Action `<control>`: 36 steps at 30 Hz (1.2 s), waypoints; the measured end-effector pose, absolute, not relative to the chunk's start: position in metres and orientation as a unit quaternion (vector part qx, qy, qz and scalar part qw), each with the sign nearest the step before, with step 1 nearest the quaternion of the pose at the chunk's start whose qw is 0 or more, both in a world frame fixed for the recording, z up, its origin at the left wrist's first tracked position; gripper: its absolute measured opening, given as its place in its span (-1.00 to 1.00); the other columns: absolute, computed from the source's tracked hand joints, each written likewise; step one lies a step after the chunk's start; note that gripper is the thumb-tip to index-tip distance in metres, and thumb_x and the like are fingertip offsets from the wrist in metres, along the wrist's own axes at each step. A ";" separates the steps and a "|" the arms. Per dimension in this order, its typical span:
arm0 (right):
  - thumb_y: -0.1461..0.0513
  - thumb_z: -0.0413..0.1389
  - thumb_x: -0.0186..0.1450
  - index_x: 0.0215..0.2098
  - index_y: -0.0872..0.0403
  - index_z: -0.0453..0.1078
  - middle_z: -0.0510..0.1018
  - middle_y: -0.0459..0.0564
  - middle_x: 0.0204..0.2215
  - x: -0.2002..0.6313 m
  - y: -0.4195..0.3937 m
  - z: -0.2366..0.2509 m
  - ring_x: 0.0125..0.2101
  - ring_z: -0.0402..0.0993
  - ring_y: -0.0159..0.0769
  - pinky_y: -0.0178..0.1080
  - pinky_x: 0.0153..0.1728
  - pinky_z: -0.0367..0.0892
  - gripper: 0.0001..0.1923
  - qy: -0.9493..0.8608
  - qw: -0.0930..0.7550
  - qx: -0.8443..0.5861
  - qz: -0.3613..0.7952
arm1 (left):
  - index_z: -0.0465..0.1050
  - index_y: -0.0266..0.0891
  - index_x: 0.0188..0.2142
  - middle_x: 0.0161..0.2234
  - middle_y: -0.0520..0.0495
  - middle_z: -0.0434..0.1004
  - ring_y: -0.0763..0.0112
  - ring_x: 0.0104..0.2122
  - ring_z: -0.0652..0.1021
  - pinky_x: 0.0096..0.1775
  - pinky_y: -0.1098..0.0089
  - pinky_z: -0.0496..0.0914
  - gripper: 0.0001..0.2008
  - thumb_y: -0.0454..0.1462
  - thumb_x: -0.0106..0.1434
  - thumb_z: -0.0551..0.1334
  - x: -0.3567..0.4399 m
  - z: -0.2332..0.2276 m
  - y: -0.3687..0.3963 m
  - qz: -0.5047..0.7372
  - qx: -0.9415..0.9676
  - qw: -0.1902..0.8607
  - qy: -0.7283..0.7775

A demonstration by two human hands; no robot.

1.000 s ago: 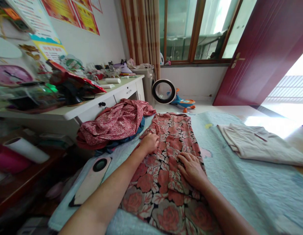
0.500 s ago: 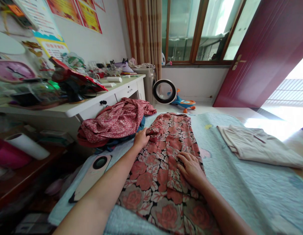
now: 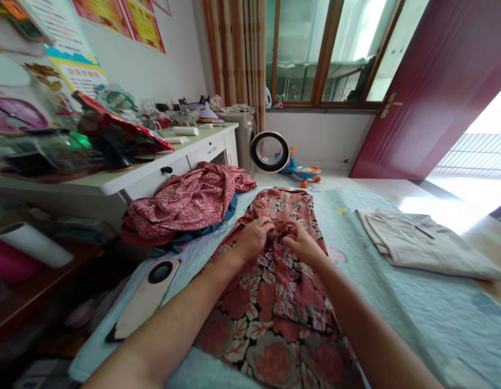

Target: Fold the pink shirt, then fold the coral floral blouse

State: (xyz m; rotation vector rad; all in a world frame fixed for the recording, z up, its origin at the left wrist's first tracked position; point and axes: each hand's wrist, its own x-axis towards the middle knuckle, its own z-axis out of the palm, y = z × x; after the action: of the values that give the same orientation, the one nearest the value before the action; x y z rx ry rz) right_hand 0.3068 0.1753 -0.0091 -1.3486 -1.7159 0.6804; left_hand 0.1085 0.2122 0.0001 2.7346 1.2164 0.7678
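Note:
A red and black floral garment [image 3: 270,313] lies lengthwise on the pale blue bed cover [image 3: 380,302]. Both hands meet over its upper middle. My left hand [image 3: 255,236] is closed on a bunched bit of its cloth. Close beside it, my right hand [image 3: 302,241] pinches the same gathered part with thumb and fingers. The exact fold between the fingertips is hard to make out. Left of the garment rests a heap of clothes, with a red patterned cloth [image 3: 185,200] on top. A folded beige garment [image 3: 428,243] lies to the right.
A phone [image 3: 147,300] with a round dark camera lies near the cover's left edge. The cluttered desk [image 3: 108,186] runs along the left wall. Behind the bed are a washing machine with its round door [image 3: 270,152] open and a blue ride-on toy [image 3: 303,170].
My left hand has moved right from the garment's left edge, bringing cloth inward. My right hand, earlier spread flat on the fabric, has moved up and closed beside it.

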 end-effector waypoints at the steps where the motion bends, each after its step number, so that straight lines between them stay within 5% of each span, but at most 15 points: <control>1: 0.28 0.09 0.17 0.20 0.04 0.25 0.53 0.05 -0.07 0.304 0.180 -0.015 -0.04 0.44 -0.14 -0.06 0.01 0.35 -0.40 -0.679 0.424 -0.544 0.252 | 0.45 -0.16 0.04 0.18 -0.11 0.37 0.30 0.11 0.47 0.15 0.31 0.36 -0.61 -0.44 0.28 0.07 0.110 -0.004 0.202 0.231 0.903 0.025 0.361; 4: 0.31 0.08 0.10 0.28 0.09 0.15 0.39 0.17 0.08 0.299 0.185 -0.031 0.09 0.33 -0.04 0.01 0.11 0.28 -0.25 -0.680 0.407 -0.589 0.161 | 0.31 -0.15 0.19 0.30 -0.15 0.20 0.25 0.21 0.38 0.19 0.23 0.34 -0.48 -0.46 0.26 0.07 0.099 -0.013 0.178 0.211 0.915 0.031 0.343; 12: 0.30 0.06 0.15 0.37 0.03 0.04 0.12 0.11 0.33 0.300 0.180 -0.041 0.25 0.10 0.05 0.09 0.24 0.06 -0.19 -0.748 0.294 -0.594 0.039 | 0.33 -0.29 0.14 0.18 -0.27 0.36 0.13 0.18 0.39 0.22 0.13 0.28 -0.51 -0.41 0.20 0.17 0.000 -0.027 0.155 0.177 0.811 0.049 0.556; 18: 0.33 0.05 0.17 0.36 0.08 0.12 0.46 0.17 0.06 0.294 0.181 -0.028 0.05 0.31 -0.01 -0.07 0.07 0.22 -0.24 -0.759 0.209 -0.613 0.064 | 0.33 -0.27 0.10 0.09 -0.28 0.45 0.13 0.08 0.47 0.11 0.22 0.31 -0.60 -0.29 0.26 0.18 -0.029 -0.021 0.127 0.084 0.743 0.071 0.661; 23: 0.38 0.01 0.19 -0.08 0.01 0.54 0.57 0.07 -0.15 0.300 0.181 -0.021 -0.13 0.43 -0.18 -0.24 -0.11 0.27 -0.60 -0.758 0.165 -0.627 0.068 | 0.35 -0.19 -0.07 -0.10 -0.14 0.57 0.23 -0.10 0.56 -0.11 0.35 0.35 -0.77 -0.25 0.27 0.18 -0.035 -0.011 0.111 0.050 0.731 0.124 0.669; 26: 0.33 0.05 0.18 -0.16 0.00 0.55 0.58 0.04 -0.19 0.306 0.184 -0.014 -0.18 0.45 -0.20 -0.25 -0.14 0.29 -0.68 -0.747 0.213 -0.625 0.078 | 0.35 -0.19 -0.14 -0.19 -0.12 0.59 0.20 -0.15 0.58 -0.19 0.35 0.33 -0.82 -0.23 0.27 0.17 -0.041 -0.011 0.103 0.039 0.726 0.125 0.675; 30: 0.24 0.04 0.15 -0.26 0.03 0.55 0.60 0.01 -0.29 0.316 0.189 -0.002 -0.22 0.45 -0.21 -0.22 -0.15 0.32 -0.73 -0.698 0.389 -0.584 0.141 | 0.37 -0.17 -0.23 -0.27 -0.07 0.59 0.22 -0.21 0.58 -0.24 0.38 0.30 -0.90 -0.25 0.25 0.18 -0.048 -0.010 0.095 0.069 0.727 0.142 0.669; 36: 0.06 0.10 0.09 -0.37 0.08 0.48 0.47 -0.14 -0.59 0.340 0.190 -0.006 -0.59 0.28 -0.40 -0.37 -0.57 0.20 -0.72 -0.496 0.548 -0.596 0.314 | 0.43 -0.16 -0.18 -0.30 0.00 0.60 0.33 -0.27 0.58 -0.24 0.41 0.33 -0.86 -0.27 0.27 0.17 -0.033 -0.002 0.084 0.194 0.717 0.223 0.631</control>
State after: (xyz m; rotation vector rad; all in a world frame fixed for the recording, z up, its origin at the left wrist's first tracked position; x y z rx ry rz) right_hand 0.3397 0.1903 -0.0055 -1.4122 -1.1759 0.7441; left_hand -0.0332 0.0839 -0.0018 1.9799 1.7432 0.5361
